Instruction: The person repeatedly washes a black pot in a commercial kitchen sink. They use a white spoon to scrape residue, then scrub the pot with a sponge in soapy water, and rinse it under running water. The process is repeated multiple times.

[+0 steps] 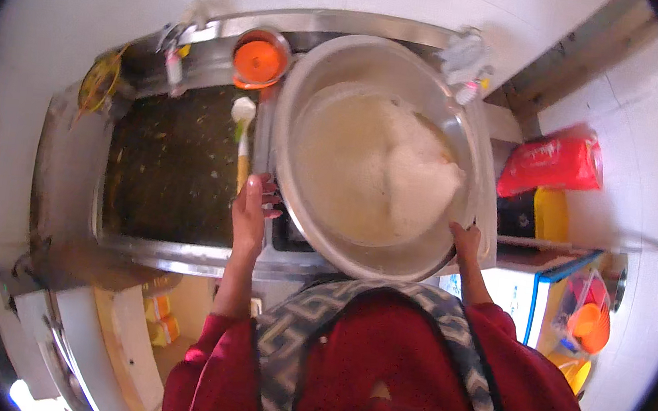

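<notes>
A large metal basin holds cloudy liquid with a big pale mass in its right half; what the mass is cannot be told. On the basin's right rim rests my right hand, thumb over the edge and the other fingers hidden. My left hand is beside the basin's left wall, fingers apart, with nothing seen gripped in it. Just above that hand lies a brush-like tool with a wooden handle and a white head, along the right edge of a dark, liquid-filled sink.
Behind the sink stand a metal pot with an orange item and a bottle. A yellow strainer-like item is at the back left. Another bottle stands behind the basin. To the right are a red package and orange containers.
</notes>
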A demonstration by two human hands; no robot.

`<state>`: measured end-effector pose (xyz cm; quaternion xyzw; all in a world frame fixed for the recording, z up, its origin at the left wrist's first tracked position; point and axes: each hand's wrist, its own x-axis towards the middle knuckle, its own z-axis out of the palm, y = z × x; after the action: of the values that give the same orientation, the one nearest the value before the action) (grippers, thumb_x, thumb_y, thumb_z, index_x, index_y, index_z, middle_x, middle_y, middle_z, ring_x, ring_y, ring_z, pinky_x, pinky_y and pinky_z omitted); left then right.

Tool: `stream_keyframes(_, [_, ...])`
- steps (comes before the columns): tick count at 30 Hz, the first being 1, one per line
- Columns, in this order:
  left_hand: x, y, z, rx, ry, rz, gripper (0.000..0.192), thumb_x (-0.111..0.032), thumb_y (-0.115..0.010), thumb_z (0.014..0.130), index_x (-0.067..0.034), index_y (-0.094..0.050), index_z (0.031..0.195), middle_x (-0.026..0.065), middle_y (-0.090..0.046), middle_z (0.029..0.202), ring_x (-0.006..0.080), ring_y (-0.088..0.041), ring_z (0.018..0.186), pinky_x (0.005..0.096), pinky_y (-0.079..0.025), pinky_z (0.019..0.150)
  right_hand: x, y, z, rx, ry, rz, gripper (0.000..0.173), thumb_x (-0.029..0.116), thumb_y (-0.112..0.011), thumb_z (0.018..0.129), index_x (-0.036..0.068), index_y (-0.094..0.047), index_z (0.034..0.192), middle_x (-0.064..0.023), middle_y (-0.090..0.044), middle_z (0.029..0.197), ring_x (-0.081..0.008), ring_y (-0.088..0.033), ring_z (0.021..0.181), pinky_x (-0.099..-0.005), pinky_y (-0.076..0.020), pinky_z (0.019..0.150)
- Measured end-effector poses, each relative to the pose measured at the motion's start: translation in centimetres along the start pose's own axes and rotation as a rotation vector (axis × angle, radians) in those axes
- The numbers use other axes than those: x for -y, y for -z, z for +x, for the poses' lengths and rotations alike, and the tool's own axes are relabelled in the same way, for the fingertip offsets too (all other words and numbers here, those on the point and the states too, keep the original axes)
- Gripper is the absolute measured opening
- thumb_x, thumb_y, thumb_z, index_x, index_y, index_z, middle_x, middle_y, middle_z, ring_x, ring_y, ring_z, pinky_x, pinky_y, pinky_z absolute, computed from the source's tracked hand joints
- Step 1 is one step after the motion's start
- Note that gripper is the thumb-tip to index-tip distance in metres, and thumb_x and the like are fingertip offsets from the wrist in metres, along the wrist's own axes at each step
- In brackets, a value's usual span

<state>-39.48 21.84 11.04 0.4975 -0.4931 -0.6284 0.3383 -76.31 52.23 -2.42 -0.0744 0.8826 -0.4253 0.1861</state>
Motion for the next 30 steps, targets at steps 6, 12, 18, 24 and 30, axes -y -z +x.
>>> stream_keyframes(6, [-2.8, -4.6, -1.2, 0.077, -0.363, 0.267, 0.044, -0.023, -0.06, 0.089, 0.001, -0.045, 0.123, 0.0099, -0.056, 0.112, 0.0195, -0.053, 0.098, 0.0302, -0.043, 0.086, 1.6, -0.6, -0.8, -0.139, -0.084, -0.062, 0.049, 0.037, -0.076, 0.06, -0.007, -0.061, 0.078, -0.0251, -0.064, 0.081, -0.0371, -0.063, 0.079, -0.0449, -0.0474, 0.07])
stream_keyframes(12, [0.7, -5.9, -1.3, -0.085, -0.308, 0.324, 0.055, -0.01, -0.059, 0.084, 0.007, -0.035, 0.131, 0.0201, -0.048, 0.125, 0.0281, -0.048, 0.112, 0.0357, -0.035, 0.099, 3.0, 1.3, 0.2, -0.224, 0.006, -0.214, 0.044, 0.033, -0.073, 0.062, -0.006, -0.059, 0.077, -0.028, -0.061, 0.081, -0.0419, -0.061, 0.081, -0.0459, -0.0465, 0.074])
stream_keyframes(18, [3.8, -8.8, -3.4, -0.295, -0.172, 0.467, 0.066, -0.016, -0.062, 0.081, 0.009, -0.03, 0.133, 0.027, -0.043, 0.129, 0.0354, -0.046, 0.116, 0.0385, -0.034, 0.101, 5.0, 4.1, 4.1, -0.286, 0.162, -0.394, 0.053, 0.04, -0.073, 0.066, -0.006, -0.058, 0.088, -0.0293, -0.06, 0.094, -0.043, -0.058, 0.091, -0.0482, -0.045, 0.079])
stream_keyframes(24, [4.4, -7.8, -4.6, -0.079, -0.183, 0.277, 0.062, -0.021, -0.065, 0.082, 0.009, -0.035, 0.128, 0.0231, -0.046, 0.124, 0.0319, -0.048, 0.112, 0.038, -0.036, 0.097, 6.4, 6.0, 6.9, -0.15, 0.221, -0.44, 0.062, 0.048, -0.072, 0.07, -0.004, -0.058, 0.1, -0.0273, -0.06, 0.103, -0.042, -0.057, 0.101, -0.0463, -0.0453, 0.084])
stream_keyframes(30, [3.0, -5.4, -3.9, 0.148, 0.106, 0.247, 0.058, -0.021, -0.065, 0.085, 0.002, -0.038, 0.131, 0.0155, -0.054, 0.119, 0.0209, -0.053, 0.106, 0.0328, -0.044, 0.088, 5.1, 6.4, 8.5, -0.141, 0.318, -0.224, 0.074, 0.047, -0.068, 0.079, -0.003, -0.046, 0.129, -0.0252, -0.054, 0.124, -0.0344, -0.055, 0.112, -0.0394, -0.042, 0.094])
